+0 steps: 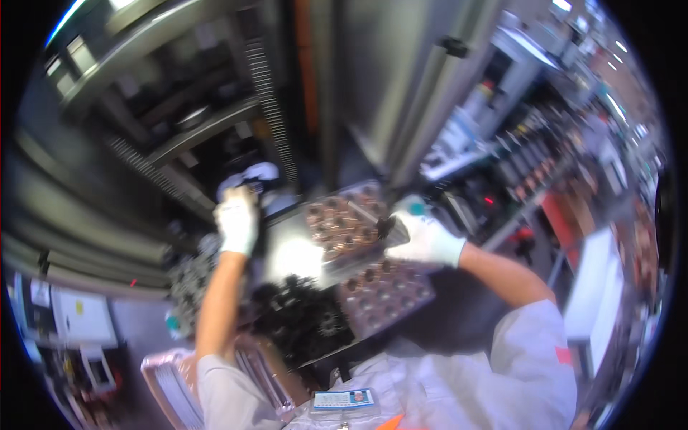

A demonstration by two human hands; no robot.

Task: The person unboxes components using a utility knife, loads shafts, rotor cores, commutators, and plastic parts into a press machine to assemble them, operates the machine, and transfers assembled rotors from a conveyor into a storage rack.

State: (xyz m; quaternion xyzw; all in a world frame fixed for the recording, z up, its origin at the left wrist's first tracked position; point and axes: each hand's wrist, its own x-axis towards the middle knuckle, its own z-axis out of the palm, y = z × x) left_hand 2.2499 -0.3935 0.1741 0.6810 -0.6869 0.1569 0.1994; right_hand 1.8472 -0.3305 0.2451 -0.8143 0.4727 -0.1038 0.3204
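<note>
The left hand, in a white glove, reaches to the far left, between the upright rails of a large grey metal machine. Its fingertips are beside a rounded pale object with dark parts about it; blur and overlap leave it impossible to tell whether they are apart or together.

The right hand, also white-gloved, is clamped on a small dark metal part with a slim pale shaft, over the right side of a tray of copper-coloured parts with dark round openings. The shaft slants toward the far left, across those parts.

The tray lies to the right on a shiny silver metal bench. Just nearer is a pinkish translucent tray with rows of round recesses. To its left is a heap of black toothed gears; farther left, beside the left forearm, is a pile of grey toothed metal parts. A brown cardboard box stands at the near left.
</note>
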